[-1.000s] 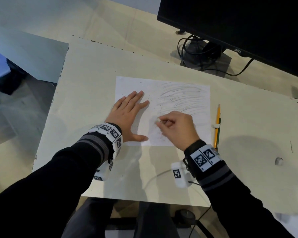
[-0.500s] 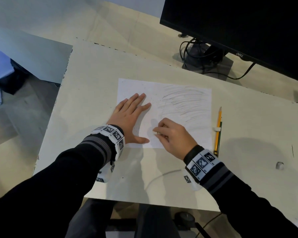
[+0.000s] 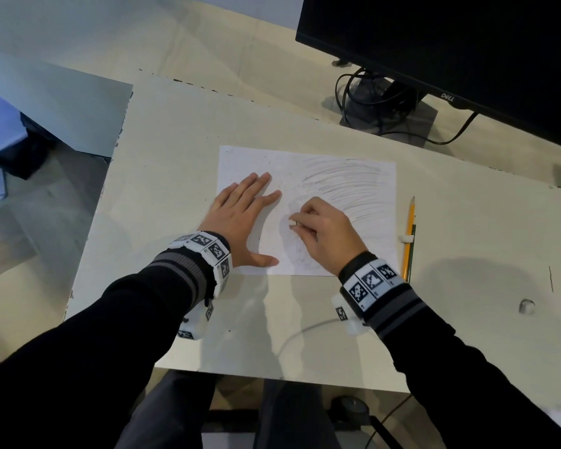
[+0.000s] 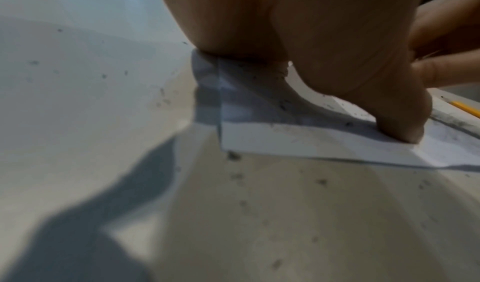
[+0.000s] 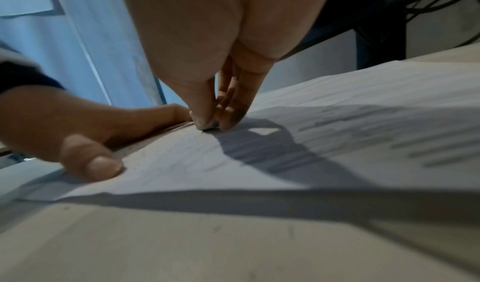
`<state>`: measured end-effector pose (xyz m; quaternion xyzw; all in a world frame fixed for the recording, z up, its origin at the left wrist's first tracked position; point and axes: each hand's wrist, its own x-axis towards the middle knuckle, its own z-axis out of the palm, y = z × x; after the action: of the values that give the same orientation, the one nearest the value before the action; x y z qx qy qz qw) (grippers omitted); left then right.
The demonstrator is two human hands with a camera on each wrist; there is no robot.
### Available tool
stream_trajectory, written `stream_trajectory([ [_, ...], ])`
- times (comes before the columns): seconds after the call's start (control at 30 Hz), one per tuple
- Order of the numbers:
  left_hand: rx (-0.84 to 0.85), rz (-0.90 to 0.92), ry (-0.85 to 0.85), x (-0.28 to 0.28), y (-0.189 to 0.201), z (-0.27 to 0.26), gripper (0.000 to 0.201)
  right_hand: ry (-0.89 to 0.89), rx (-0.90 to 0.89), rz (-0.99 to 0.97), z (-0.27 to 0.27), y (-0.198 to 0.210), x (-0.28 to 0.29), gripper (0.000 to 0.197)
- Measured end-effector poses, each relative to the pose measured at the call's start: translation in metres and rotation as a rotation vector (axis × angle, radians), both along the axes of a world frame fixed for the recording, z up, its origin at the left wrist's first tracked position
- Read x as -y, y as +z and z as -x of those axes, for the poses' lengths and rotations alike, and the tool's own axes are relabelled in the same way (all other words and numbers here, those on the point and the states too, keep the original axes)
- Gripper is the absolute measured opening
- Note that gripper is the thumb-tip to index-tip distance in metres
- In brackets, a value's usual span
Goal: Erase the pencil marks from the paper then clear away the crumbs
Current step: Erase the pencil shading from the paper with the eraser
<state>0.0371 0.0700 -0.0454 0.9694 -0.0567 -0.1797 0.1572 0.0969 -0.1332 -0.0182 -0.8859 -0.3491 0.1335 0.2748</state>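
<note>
A white sheet of paper (image 3: 337, 176) lies on the pale board (image 3: 175, 124), with grey pencil strokes (image 3: 347, 186) over its right half and faint traces lower down. My left hand (image 3: 240, 218) lies flat with straight fingers on the paper's left part, its thumb (image 4: 400, 122) pressing near the front edge. My right hand (image 3: 321, 228) pinches a small white eraser (image 3: 292, 222) and holds it down on the paper (image 5: 337, 122) at mid-sheet. Dark crumbs (image 4: 233, 155) speckle the paper and the board near the front left corner.
A yellow pencil (image 3: 409, 234) lies along the paper's right edge, a small white clip on it. A black monitor (image 3: 450, 43) with stand and cables (image 3: 376, 102) stands at the back right. A small white lump (image 3: 527, 306) sits at the right. The board's left edge drops off to the floor.
My right hand has rubbed the eraser back and forth at mid-sheet, first toward me, then away again. The left hand stayed flat on the paper.
</note>
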Motion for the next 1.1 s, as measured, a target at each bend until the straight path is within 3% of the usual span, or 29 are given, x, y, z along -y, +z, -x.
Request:
stream_trajectory([
  [0.23, 0.006, 0.007, 0.001, 0.0, 0.001, 0.001, 0.125, 0.114, -0.02, 0.045, 0.018, 0.001, 0.016, 0.013],
  [0.37, 0.005, 0.012, 0.006, -0.001, 0.001, 0.001, 0.125, 0.008, 0.034, 0.006, -0.004, -0.001, 0.005, 0.012],
  [0.57, -0.004, 0.0, 0.001, 0.0, 0.001, 0.0, 0.124, 0.058, -0.073, 0.017, 0.012, -0.001, 0.019, 0.014],
  [0.73, 0.0, 0.002, 0.004, -0.001, 0.002, 0.0, 0.125, -0.078, -0.003, -0.045, -0.005, -0.008, 0.007, 0.011],
  [0.9, -0.007, -0.004, -0.008, 0.0, 0.002, 0.0, 0.126, 0.041, -0.048, 0.005, 0.01, 0.0, 0.015, 0.011],
  [1.1, -0.007, -0.005, -0.008, 0.0, 0.002, 0.0, 0.127, -0.002, 0.038, 0.047, -0.011, 0.0, -0.005, 0.012],
])
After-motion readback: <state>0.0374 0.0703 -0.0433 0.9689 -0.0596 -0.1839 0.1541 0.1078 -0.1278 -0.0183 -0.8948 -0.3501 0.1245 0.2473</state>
